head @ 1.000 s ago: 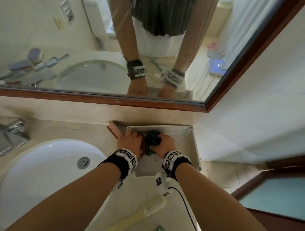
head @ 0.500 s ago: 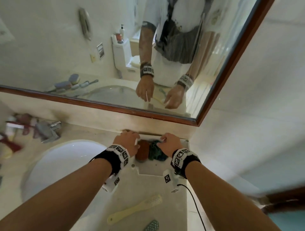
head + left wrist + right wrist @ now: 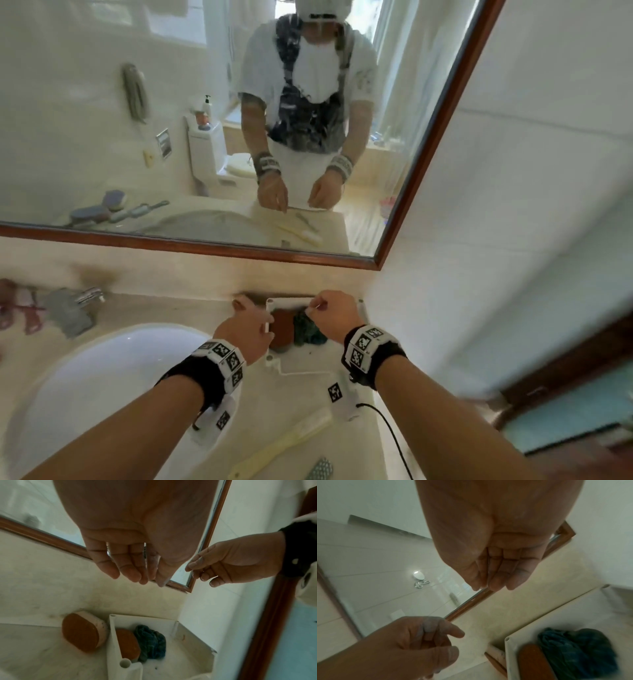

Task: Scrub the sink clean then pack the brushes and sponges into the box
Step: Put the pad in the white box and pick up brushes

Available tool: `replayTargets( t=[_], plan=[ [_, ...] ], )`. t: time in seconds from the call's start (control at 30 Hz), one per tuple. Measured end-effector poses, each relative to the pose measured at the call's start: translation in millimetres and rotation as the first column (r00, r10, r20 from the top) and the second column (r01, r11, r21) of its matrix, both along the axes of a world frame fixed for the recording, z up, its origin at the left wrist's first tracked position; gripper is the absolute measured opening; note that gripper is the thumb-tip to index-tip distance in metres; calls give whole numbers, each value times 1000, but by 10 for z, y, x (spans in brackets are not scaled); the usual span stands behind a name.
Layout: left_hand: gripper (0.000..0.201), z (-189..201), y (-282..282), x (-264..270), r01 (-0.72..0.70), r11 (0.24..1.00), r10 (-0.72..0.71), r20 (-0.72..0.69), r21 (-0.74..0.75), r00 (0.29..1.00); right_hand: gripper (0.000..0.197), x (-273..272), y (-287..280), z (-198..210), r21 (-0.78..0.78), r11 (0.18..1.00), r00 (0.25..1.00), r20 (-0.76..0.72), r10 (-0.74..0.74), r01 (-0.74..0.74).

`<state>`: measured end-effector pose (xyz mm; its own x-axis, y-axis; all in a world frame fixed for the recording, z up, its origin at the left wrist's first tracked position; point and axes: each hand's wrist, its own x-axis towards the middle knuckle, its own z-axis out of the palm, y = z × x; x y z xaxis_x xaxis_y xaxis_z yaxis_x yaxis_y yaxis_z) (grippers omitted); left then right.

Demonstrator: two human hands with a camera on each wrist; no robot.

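Note:
A white box (image 3: 289,301) stands on the counter against the back wall. Inside it a brown sponge (image 3: 127,643) stands on edge beside a crumpled dark teal cloth (image 3: 150,641). A second brown sponge (image 3: 80,632) leans against the wall just left of the box, outside it. My left hand (image 3: 253,325) hovers over the box's left rim with relaxed fingers (image 3: 135,574) and holds nothing. My right hand (image 3: 325,308) hangs above the cloth with loosely bent fingers (image 3: 494,582), also empty. A cream long-handled brush (image 3: 284,445) lies on the counter near me.
The white sink (image 3: 85,377) with its faucet (image 3: 78,305) is to the left. A small green scrub pad (image 3: 320,469) lies by the brush at the counter's front. A wood-framed mirror (image 3: 205,246) runs along the back wall. The side wall stands close to the box's right.
Both hands have lifted off the sponge and cloth, which stay in the box. The head view has tilted upward toward the mirror.

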<state>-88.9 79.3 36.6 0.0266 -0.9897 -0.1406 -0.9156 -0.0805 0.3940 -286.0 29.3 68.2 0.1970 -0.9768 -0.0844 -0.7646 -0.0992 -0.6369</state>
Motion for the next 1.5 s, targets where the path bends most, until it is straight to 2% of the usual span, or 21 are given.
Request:
replayTargets(
  t=[0.1,0.2,0.37,0.53,0.67,0.8,0.93,1.0,1.17,1.27,1.37,1.5],
  plan=[
    [32,-33,26,45,106,994,-106,-12,28,994,10,-48,234,30,22,990,990,25,-139,138],
    [32,-32,75,69,221,975,-219,-37,33,975,7,-100,496,-6,23,967,967,-20,-253,253],
    [35,-182,234,-35,376,921,-377,-6,101,926,17,-218,1013,-203,93,905,909,-78,-409,415],
    [45,-602,501,-238,436,863,-452,5,254,892,24,-320,1469,-648,249,833,867,-220,-448,494],
    [51,-984,698,-375,435,816,-484,37,379,875,36,-307,1814,-1066,394,725,826,-261,-500,564],
    [55,-1298,826,-450,403,824,-486,131,398,864,59,-182,2012,-1468,507,637,812,-311,-494,581],
    [50,-1509,881,-482,385,844,-461,139,373,876,80,-90,2078,-1762,506,604,781,-292,-553,616],
    [47,-1592,910,-476,392,846,-470,157,361,869,78,-75,2085,-1817,487,603,767,-275,-580,631],
    [36,-1668,922,-434,383,857,-467,205,344,860,51,-83,2032,-1921,504,572,751,-294,-591,647],
    [36,-1668,948,-435,335,865,-434,222,374,873,59,-47,2017,-1964,517,543,735,-310,-603,662],
    [31,-1665,999,-422,291,873,-373,153,390,915,62,-1,2059,-1953,519,541,726,-263,-635,661],
    [15,-1626,1046,-390,308,868,-352,44,390,935,44,-59,2126,-1962,515,585,754,-209,-623,626]
  ],
)
